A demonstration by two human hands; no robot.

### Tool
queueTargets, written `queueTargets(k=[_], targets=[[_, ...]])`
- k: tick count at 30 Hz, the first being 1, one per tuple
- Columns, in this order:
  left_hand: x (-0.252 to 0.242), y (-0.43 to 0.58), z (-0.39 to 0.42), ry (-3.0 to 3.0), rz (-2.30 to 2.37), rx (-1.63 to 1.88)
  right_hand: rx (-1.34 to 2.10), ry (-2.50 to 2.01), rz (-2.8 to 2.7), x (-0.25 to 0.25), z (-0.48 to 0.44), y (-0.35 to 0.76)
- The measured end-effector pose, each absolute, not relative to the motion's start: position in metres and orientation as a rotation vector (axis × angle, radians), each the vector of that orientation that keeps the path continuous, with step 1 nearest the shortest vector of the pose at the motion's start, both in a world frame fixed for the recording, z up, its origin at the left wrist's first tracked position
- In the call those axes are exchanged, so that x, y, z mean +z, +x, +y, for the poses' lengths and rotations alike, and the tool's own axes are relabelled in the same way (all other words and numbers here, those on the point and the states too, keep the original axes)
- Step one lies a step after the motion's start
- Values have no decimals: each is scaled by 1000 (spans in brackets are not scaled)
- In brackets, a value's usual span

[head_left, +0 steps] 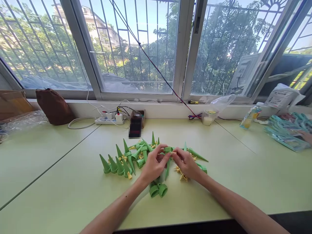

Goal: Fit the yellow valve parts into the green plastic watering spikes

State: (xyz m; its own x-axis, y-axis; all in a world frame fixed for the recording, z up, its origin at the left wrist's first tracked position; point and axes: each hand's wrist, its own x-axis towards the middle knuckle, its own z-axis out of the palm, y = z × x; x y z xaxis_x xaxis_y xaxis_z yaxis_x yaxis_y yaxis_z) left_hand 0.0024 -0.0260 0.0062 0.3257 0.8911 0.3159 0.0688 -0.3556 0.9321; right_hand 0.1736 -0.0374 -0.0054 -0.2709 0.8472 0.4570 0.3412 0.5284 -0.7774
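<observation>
My left hand (154, 164) pinches a green plastic cone spike (168, 160) by its wide top, tip hanging down. My right hand (186, 162) meets it from the right, fingers pinched on a small yellow valve piece (173, 153) at the spike's top. A pile of green cone spikes (128, 157) lies on the pale green table (73, 182) to the left, several standing upright in a row. Loose yellow valve pieces (181, 175) lie under my right hand. Two more green spikes (158, 189) lie just below my left wrist.
Along the window sill are a brown pouch (54, 105), a white power strip with cables (109, 119), a small dark box (136, 125), a bagged jar (209, 116) and a bottle (250, 117). Teal packets (287, 133) lie at the right, with another person's fingers (307, 136) on them.
</observation>
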Motion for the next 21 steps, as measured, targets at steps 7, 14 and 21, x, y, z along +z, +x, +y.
queueTargets(k=[7,14,21], targets=[[7,3,-24,1607,783,1052,693,-1002,-1810,-13,-34,174],[10,-1,-19,1493,727,963,715,-1006,-1830,-10,-37,173],[13,-1,-20,1477,705,958,587,-1020,-1890,-8,-36,174]])
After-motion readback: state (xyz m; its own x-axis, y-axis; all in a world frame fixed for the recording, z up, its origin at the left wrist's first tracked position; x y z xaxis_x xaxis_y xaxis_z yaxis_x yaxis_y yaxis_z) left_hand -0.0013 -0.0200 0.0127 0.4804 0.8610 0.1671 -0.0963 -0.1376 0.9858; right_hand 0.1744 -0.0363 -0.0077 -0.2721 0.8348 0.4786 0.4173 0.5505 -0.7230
